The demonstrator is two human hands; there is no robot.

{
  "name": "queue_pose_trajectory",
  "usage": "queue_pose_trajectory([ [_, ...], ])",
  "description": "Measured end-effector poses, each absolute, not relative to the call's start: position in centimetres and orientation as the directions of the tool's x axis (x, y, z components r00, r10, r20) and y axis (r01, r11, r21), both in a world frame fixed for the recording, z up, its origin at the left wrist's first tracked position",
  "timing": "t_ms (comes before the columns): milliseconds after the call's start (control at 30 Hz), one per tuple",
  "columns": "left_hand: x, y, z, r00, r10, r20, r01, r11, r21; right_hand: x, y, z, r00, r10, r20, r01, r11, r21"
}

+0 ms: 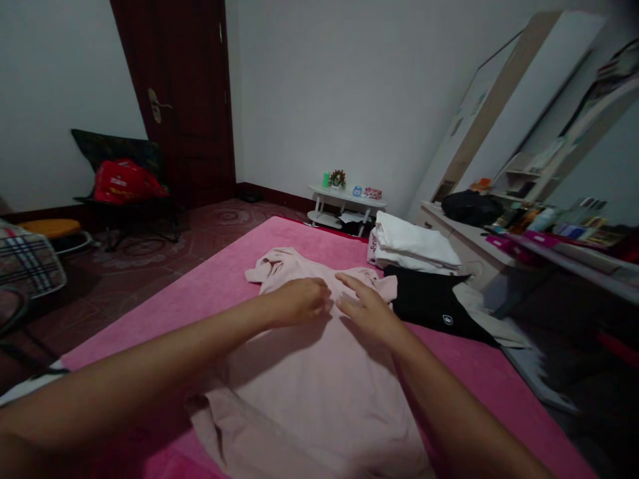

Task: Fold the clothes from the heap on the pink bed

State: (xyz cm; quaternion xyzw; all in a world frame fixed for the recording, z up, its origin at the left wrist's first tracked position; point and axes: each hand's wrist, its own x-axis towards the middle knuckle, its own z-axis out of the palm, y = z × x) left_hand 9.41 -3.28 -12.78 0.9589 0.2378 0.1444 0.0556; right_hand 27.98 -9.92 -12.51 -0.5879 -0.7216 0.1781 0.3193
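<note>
A pale pink short-sleeved shirt [324,386] lies spread over the bright pink bed cover, its collar end away from me and one lower part rumpled at the left. Over its upper middle, my left hand [303,301] is closed, fingers curled downward; whatever is in them, if anything, is hidden. My right hand [368,307] faces it from the right, open, with thumb and index finger apart and nothing visible between them. Whether either hand touches the cloth I cannot tell. Right beside the shirt's far sleeve lies a black folded garment [429,303] with a small white logo.
Folded white clothes [414,243] are stacked at the bed's far right corner. The pink bed cover [200,293] shows left of the shirt. A cluttered dresser [449,226] stands on the right, a low white table [344,196] beyond the bed, and a chair with a red bag [124,181] by the door.
</note>
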Motion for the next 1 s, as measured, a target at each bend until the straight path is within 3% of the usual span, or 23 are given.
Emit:
queue_pose_trajectory([
  [33, 10.7, -2.5, -14.3, 0.827, 0.487, 0.281, 0.472, -0.873, 0.126, 27.8, -8.4, -14.3, -0.071, 0.959, 0.273, 0.781, 0.223, -0.583],
  [167, 12.2, -0.5, -19.5, 0.778, 0.581, 0.238, 0.589, -0.807, 0.045, 29.3, -5.3, -20.2, -0.037, 0.993, 0.111, 0.949, 0.07, -0.306],
  [267, 11.5, -0.2, -21.1, 0.773, 0.599, 0.208, 0.611, -0.792, 0.011, 30.5, -5.1, -21.5, -0.029, 0.998, 0.053, 0.973, 0.04, -0.227],
  [700, 9.1, 1.4, -20.5, 0.667, 0.7, 0.257, 0.711, -0.7, 0.063, 34.8, -5.5, -21.4, 0.15, 0.982, 0.114, 0.984, -0.137, -0.113],
  [833, 8.8, 0.6, -20.5, 0.654, 0.67, 0.351, 0.701, -0.711, 0.049, 35.9, -4.5, -19.5, 0.12, 0.98, 0.161, 0.983, -0.095, -0.156],
  [1000, 8.9, -0.5, -20.2, 0.703, 0.576, 0.418, 0.608, -0.791, 0.068, 38.9, -2.0, -16.0, 0.346, 0.878, 0.33, 0.936, -0.299, -0.185],
])
